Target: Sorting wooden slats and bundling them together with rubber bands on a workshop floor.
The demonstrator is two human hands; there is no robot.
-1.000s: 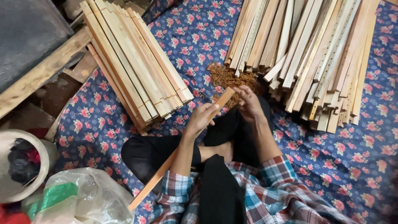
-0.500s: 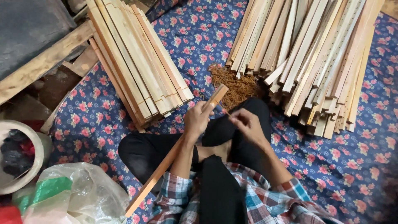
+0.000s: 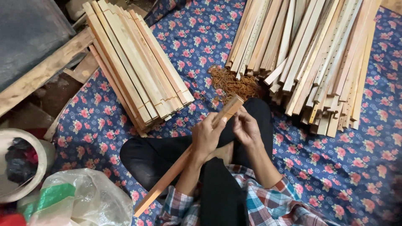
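My left hand grips a bundle of long wooden slats near its upper end; the bundle slants from lower left up to its far tip by my knee. My right hand sits just right of that tip, fingers curled close to it, pinching something too small to make out. A heap of tan rubber bands lies on the blue flowered cloth just beyond the hands. I sit cross-legged in black trousers and a plaid shirt.
A neat stack of slats lies on the left. A loose pile of slats, some with drilled holes, lies on the right. A white bucket and a clear plastic bag stand at lower left, with wooden planks beyond.
My right hand has come back from the rubber band heap to the tip of the bundle. The left hand still holds the bundle, which has barely moved.
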